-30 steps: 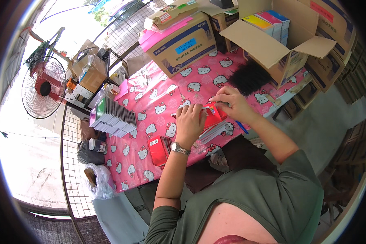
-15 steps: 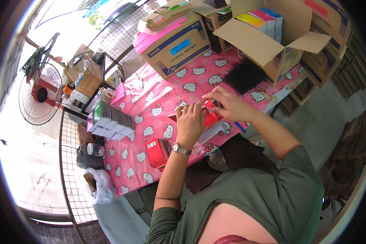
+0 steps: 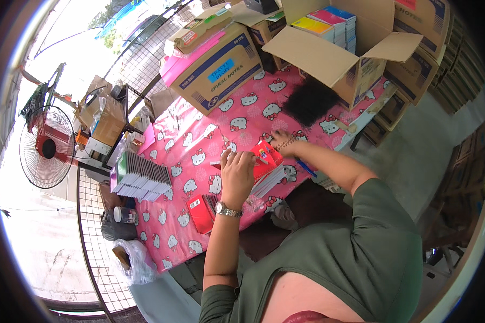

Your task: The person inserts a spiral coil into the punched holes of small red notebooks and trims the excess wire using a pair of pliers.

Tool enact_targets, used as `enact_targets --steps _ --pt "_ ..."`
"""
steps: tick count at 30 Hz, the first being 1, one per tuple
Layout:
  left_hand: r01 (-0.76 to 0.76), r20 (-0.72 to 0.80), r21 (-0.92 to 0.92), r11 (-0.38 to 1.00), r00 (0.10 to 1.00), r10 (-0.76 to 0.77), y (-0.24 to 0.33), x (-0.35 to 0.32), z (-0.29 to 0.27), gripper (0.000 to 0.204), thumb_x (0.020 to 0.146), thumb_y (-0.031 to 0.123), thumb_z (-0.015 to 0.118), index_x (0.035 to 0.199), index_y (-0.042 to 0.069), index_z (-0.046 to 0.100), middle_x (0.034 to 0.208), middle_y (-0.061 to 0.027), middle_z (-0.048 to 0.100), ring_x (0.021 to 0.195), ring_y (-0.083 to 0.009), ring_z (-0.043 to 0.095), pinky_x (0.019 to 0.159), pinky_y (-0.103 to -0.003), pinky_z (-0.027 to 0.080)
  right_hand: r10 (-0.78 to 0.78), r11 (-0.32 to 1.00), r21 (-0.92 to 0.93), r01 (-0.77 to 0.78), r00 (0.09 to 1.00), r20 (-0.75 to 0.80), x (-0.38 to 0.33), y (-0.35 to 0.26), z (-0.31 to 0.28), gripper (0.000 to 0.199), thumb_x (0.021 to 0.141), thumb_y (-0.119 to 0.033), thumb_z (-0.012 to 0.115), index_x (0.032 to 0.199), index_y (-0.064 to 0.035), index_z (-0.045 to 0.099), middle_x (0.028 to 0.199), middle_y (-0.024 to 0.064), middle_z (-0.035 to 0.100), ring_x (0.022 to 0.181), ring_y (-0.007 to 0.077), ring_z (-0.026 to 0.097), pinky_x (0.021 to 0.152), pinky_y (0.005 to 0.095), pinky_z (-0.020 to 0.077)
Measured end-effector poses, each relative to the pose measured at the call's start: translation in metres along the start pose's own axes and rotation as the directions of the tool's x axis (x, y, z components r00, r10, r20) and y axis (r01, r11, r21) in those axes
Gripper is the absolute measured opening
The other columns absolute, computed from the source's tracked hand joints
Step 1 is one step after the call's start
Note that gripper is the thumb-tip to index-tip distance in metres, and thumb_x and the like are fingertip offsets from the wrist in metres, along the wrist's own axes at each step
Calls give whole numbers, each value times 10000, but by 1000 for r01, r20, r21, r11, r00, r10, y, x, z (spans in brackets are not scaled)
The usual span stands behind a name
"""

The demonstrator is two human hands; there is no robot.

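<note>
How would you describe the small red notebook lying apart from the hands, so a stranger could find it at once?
Start at the pink cat-print tablecloth. Near its front edge, just left of the watch-wearing left hand, lies the red notebook. Unlike the fanned stack of notebooks farther left, it lies alone.

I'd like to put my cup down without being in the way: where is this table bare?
Bare pink tablecloth shows between the closed cardboard box and the fanned stack of notebooks, and along the near edge below the small red notebook. Around the left hand, right hand and the red notebook they work on, it is crowded.
</note>
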State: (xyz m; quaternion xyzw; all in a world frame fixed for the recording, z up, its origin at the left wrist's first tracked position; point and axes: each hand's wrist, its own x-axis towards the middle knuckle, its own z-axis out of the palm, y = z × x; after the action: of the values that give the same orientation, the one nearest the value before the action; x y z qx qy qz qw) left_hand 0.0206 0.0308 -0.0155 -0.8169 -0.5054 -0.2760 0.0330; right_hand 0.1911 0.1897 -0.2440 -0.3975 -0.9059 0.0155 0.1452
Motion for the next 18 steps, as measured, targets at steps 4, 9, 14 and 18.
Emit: enact_targets --steps 4,9,14,18 --pt "171 -92 297 939 984 -150 15 -5 -1 219 940 253 641 1064 73 628 1180 -88 637 1224 -347 518 1126 -517 293 -76 974 221 41 985 153 3 8 -28 313 819 -317 659 1036 -92 644 1295 212 564 1288 515 437 1075 558 405" --pt "248 -82 75 966 967 -241 -6 -20 8 335 848 343 749 1058 109 633 1104 -81 593 1123 -325 506 991 -525 354 -11 913 402 67 990 -140 34 18 -111 398 704 -323 758 986 -56 668 1114 140 644 1055 319 627 864 439 524" --pt "257 -88 86 963 964 -250 -2 -10 6 317 826 333 767 997 100 636 1028 -47 619 1048 -284 549 939 -500 382 -238 942 316 108 882 407 38 21 -54 394 843 -338 671 1201 -176 674 1320 107 597 1213 337 560 993 456 470" --pt "271 -103 61 961 959 -263 -4 -20 5 329 819 356 770 991 107 643 1033 -47 618 1058 -281 546 940 -508 370 -317 946 17 324 910 267 -11 18 -10 512 943 -399 586 1420 -227 516 1504 74 465 1420 426 324 1143 585 288"
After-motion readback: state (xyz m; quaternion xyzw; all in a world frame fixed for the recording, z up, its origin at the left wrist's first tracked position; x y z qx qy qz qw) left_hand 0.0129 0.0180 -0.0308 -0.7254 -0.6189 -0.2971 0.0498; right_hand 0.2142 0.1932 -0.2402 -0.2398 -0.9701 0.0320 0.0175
